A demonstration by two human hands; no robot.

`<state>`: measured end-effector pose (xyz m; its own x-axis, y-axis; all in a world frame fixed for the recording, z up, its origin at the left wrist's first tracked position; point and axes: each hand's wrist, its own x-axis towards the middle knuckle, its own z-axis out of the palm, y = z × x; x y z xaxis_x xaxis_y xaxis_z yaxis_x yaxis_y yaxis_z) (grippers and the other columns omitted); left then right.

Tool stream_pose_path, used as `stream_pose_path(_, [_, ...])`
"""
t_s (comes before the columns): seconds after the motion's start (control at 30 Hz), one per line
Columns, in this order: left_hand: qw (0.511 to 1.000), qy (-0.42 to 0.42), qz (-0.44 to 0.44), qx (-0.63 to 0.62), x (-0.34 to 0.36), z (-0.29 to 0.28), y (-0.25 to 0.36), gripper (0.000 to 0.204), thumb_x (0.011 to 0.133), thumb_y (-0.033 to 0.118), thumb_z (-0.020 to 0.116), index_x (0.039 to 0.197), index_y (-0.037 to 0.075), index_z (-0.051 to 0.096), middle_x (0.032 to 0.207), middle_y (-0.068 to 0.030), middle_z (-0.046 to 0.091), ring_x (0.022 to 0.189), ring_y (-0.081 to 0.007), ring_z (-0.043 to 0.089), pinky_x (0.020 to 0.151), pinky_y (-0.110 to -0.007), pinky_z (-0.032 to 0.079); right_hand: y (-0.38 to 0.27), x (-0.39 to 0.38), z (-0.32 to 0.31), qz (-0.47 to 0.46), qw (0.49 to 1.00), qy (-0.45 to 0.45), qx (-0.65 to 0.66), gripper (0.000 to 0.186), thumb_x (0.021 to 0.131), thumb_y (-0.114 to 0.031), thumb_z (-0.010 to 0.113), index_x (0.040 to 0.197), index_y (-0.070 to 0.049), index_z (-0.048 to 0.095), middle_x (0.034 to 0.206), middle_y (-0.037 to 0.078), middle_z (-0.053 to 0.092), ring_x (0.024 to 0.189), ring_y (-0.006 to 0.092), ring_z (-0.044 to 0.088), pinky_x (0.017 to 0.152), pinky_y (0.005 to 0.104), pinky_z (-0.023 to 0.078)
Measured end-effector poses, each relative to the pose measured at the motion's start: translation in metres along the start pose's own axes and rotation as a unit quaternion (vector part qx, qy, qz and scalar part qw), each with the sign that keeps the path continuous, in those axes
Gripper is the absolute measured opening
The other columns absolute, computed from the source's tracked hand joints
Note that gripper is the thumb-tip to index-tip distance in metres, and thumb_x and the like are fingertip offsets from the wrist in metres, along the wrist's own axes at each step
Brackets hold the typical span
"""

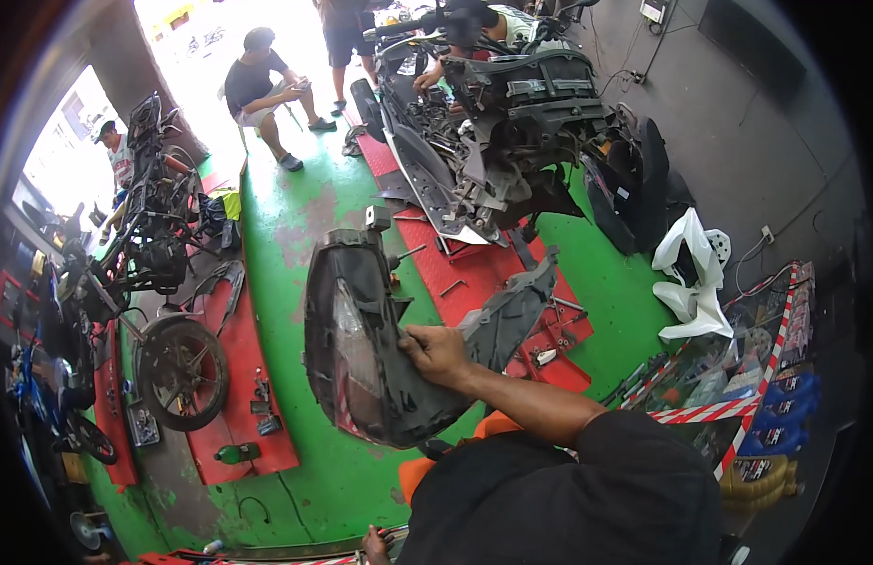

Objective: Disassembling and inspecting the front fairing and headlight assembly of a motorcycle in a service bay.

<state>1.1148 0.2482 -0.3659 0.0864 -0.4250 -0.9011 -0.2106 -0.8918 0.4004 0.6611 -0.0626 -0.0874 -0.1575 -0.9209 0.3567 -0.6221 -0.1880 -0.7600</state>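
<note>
Gripping a dark, curved plastic scooter panel (370, 348) with a clear lens set in it, the right hand (436, 353) closes fingers over its ribbed edge above the green floor (295, 226). Whether the left hand (375, 544), low at the frame's edge, is clenched or loose cannot be told.

Green painted floor (304, 226), red ramps (239, 377), grey wall (737, 122), perhaps daylit doorway (220, 28)

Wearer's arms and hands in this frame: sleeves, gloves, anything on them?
Right hand is bare: no glove, and no watch or band visible. The forearm is bare up to a short black sleeve. Left hand barely shows at the lower edge, apparently ungloved; its sleeve cannot be seen.
</note>
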Motion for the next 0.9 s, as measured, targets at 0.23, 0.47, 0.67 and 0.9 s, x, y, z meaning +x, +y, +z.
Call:
stream_pose_path(0.23, [0.982,0.091,0.033,-0.164,0.001,0.027,0.008,0.049,0.102,0.046,0.041,0.119,0.003,0.055,0.089,-0.0113,0.068,0.063,-0.0183,0.061,0.052,-0.033,0.048,-0.018,0.023,0.088,0.065,0.990,0.012,0.126,0.039,0.098,-0.039,0.048,0.084,-0.003,0.057,0.073,0.024,0.055,0.078,0.0472,0.056,0.060,0.0514,0.041])
stream_pose_path(0.47, [0.985,0.120,0.062,-0.108,-0.021,0.032,0.085,0.045,0.101,0.043,0.046,0.118,0.003,0.058,0.093,-0.0102,0.069,0.067,-0.0140,0.062,0.055,-0.026,0.046,-0.019,0.106,0.170,0.163,0.955,0.012,0.247,0.055,0.106,-0.038,0.034,0.092,0.008,0.059,0.079,0.029,0.060,0.078,0.0438,0.060,0.073,0.0452,0.045])
stream_pose_path(0.67, [0.946,0.227,0.036,-0.228,-0.037,0.021,0.085,0.046,0.101,0.044,0.046,0.119,0.003,0.059,0.096,-0.0100,0.070,0.075,-0.0159,0.066,0.059,-0.028,0.049,-0.049,0.150,0.257,0.181,0.942,-0.097,0.265,0.068,0.104,-0.049,0.029,0.100,0.009,0.064,0.086,0.026,0.066,0.085,0.0393,0.063,0.080,0.0449,0.046])
stream_pose_path(0.9, [0.882,0.326,0.023,-0.340,-0.077,0.049,0.101,0.042,0.102,0.041,0.046,0.113,0.003,0.061,0.097,-0.0096,0.071,0.082,-0.0185,0.068,0.066,-0.030,0.051,-0.090,0.155,0.337,0.125,0.953,-0.196,0.195,0.059,0.100,-0.055,0.036,0.110,-0.004,0.066,0.096,0.022,0.069,0.094,0.0440,0.063,0.082,0.0469,0.047])
